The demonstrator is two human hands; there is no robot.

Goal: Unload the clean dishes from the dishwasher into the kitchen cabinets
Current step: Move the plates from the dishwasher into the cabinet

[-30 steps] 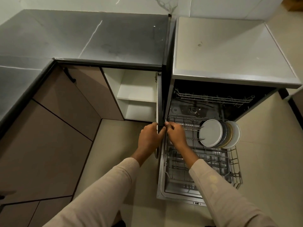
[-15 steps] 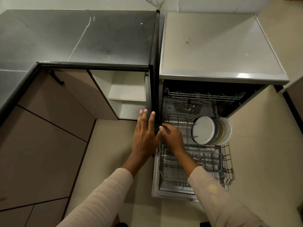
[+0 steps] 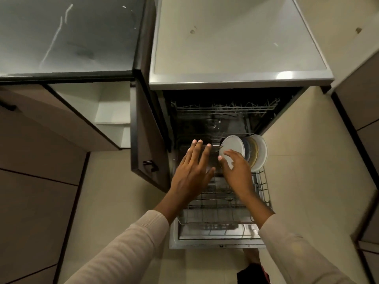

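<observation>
The dishwasher stands open with its lower rack [image 3: 215, 214] pulled out over the dropped door [image 3: 205, 243]. Several plates stand upright at the rack's back right: a white front plate [image 3: 233, 145] and others behind it [image 3: 260, 152]. My right hand [image 3: 238, 171] reaches onto the lower edge of the front plate, fingertips touching its face, fingers loosely bent. My left hand [image 3: 192, 171] hovers flat over the rack's left side, fingers straight, holding nothing. The open cabinet [image 3: 110, 111] with white shelves is to the left.
The cabinet door [image 3: 149, 144] swings out between the cabinet and the dishwasher, close to my left hand. An upper rack [image 3: 225, 108] sits inside the machine. A dark countertop [image 3: 67, 37] and the pale dishwasher top [image 3: 235, 42] lie above. Tiled floor lies either side.
Both hands left the cabinet door edge. The left hand opened flat and moved over the rack; the right hand shifted right onto the front plate. The view moved closer.
</observation>
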